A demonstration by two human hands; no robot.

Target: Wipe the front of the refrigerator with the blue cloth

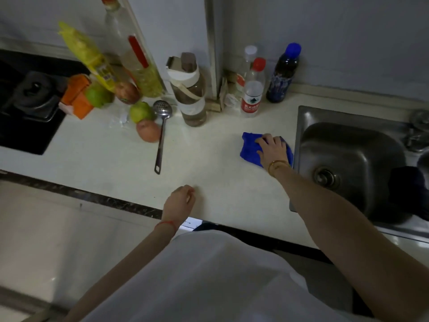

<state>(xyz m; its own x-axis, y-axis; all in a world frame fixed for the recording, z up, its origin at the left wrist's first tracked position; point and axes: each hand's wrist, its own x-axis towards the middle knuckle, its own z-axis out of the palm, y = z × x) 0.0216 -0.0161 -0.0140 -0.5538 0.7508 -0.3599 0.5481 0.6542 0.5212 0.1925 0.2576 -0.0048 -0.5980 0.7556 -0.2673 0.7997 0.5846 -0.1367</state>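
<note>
A blue cloth [249,149] lies crumpled on the pale countertop [209,163], just left of the sink. My right hand [272,148] rests on top of it with fingers spread over the fabric, a gold bangle on the wrist. Near the counter's front edge my left hand [182,199] sits loosely curled with nothing in it, a red string around its wrist. No refrigerator front can be made out in this view.
A steel sink [348,159] lies to the right with a dark cloth on its rim. A slotted ladle [161,126], fruit [141,112], a tumbler [190,91], and several bottles [253,89] line the back. A black stove [27,101] sits left.
</note>
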